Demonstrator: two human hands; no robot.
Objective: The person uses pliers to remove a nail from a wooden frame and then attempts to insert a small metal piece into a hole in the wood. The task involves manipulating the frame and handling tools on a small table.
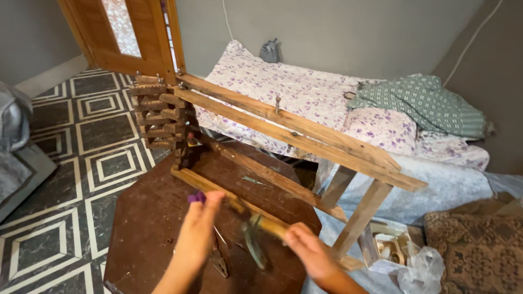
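Gripping a hammer (pixel 256 239), the right hand (pixel 308 253) nears the left hand (pixel 199 226).

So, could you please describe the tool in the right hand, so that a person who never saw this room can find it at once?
Start at the dark brown table that carries the long wooden frame. At the table's near edge, the right hand grips a hammer by its wooden handle. Unlike the pliers lying flat beside it, it has a dark curved metal head pointing down.
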